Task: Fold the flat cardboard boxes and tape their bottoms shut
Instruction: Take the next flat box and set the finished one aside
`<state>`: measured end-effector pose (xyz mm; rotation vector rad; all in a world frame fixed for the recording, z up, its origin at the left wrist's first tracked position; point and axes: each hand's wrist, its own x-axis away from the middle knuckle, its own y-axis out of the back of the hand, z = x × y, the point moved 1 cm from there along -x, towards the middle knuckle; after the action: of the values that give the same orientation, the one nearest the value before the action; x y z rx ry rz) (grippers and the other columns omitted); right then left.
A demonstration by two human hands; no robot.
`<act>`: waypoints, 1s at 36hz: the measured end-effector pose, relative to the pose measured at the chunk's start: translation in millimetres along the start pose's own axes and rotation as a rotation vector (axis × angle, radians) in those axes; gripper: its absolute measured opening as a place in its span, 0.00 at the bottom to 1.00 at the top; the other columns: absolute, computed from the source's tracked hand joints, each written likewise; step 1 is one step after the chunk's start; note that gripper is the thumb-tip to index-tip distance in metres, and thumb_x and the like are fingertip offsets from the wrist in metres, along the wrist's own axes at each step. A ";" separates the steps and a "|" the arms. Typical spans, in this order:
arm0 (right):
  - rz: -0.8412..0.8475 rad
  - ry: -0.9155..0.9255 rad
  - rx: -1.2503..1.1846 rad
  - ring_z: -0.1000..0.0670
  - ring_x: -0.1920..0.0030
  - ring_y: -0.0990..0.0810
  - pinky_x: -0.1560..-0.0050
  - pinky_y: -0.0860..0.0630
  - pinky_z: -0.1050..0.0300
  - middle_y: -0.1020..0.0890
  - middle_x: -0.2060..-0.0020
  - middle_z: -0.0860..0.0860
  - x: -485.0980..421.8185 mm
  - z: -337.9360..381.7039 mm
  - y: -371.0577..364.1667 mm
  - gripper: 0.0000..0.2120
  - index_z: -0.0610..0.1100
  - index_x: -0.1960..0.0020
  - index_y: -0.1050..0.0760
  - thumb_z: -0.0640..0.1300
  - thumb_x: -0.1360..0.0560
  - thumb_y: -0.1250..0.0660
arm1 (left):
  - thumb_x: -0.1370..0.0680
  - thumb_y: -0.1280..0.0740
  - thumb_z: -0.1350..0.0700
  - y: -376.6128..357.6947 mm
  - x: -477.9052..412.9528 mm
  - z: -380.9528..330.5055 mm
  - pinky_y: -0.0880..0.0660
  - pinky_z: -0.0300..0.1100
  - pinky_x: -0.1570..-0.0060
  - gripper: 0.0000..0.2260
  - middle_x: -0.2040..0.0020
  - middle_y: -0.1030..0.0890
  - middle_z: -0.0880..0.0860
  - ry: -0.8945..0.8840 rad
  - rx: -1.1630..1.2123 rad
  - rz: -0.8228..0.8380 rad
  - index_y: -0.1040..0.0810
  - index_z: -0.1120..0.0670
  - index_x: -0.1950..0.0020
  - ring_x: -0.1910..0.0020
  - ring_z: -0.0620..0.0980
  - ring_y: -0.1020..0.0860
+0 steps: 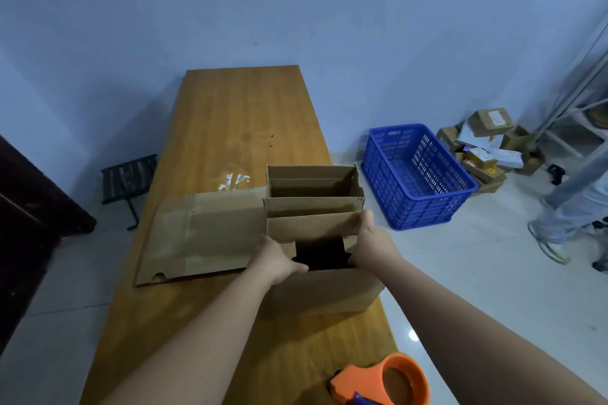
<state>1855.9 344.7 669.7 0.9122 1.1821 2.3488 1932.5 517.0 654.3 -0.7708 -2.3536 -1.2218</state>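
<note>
Head view: at the table's [243, 115] right edge, the left hand [279, 260] curls over a box's [329, 291] left flap and the right hand [370, 238] grips its far right corner. Flat cardboard [200, 233] lies just left.

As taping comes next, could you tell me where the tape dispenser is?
In the head view, the tape dispenser lies on the table, at its near right corner, nearer than the cardboard box.

left hand [279, 260], right hand [371, 240] hold box [325, 289] | flat cardboard [204, 233] beside | tape dispenser [385, 381] nearer
</note>
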 end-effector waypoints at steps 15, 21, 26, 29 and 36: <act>0.046 0.039 0.190 0.51 0.63 0.23 0.62 0.23 0.58 0.23 0.60 0.46 -21.6 1.0 -1.3 0.37 0.43 0.24 0.57 0.37 0.24 0.38 | 0.22 0.41 0.60 4.0 -25.5 -21.8 0.26 0.38 0.62 0.18 0.40 0.26 0.59 -0.001 -0.468 -0.006 0.29 0.60 0.33 0.52 0.53 0.22; 0.129 -0.122 -0.162 0.48 0.54 0.24 0.58 0.23 0.55 0.26 0.52 0.44 -29.1 -17.2 23.6 0.20 0.41 0.32 0.42 0.35 0.23 0.43 | 0.21 0.46 0.64 22.0 -21.5 -9.4 0.34 0.41 0.65 0.13 0.59 0.29 0.55 0.029 0.039 -0.059 0.30 0.63 0.38 0.62 0.50 0.30; 0.053 -0.138 -0.373 0.47 0.49 0.23 0.47 0.22 0.51 0.24 0.50 0.47 -26.9 -25.6 25.5 0.17 0.41 0.35 0.32 0.44 0.22 0.36 | 0.18 0.42 0.57 25.3 -13.2 3.2 0.30 0.47 0.44 0.19 0.34 0.30 0.59 0.044 0.277 -0.056 0.38 0.60 0.28 0.38 0.58 0.29; -0.040 -0.085 -0.387 0.51 0.52 0.24 0.56 0.24 0.57 0.24 0.51 0.49 -20.7 -23.8 30.5 0.21 0.43 0.38 0.31 0.52 0.25 0.32 | 0.19 0.41 0.48 27.4 -9.3 8.3 0.36 0.54 0.33 0.25 0.27 0.35 0.57 0.022 0.427 -0.072 0.40 0.58 0.25 0.30 0.59 0.35; -0.611 0.333 -0.236 0.54 0.43 0.31 0.46 0.33 0.62 0.27 0.43 0.51 13.8 22.4 30.5 0.15 0.47 0.42 0.28 0.49 0.25 0.32 | 0.20 0.41 0.46 38.7 -0.6 13.3 0.30 0.46 0.41 0.18 0.38 0.24 0.51 -0.115 0.716 -0.344 0.28 0.53 0.34 0.39 0.50 0.27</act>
<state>1860.4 347.6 709.7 0.0516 1.0698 2.0969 1956.1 546.1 670.8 -0.2025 -2.8109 -0.3582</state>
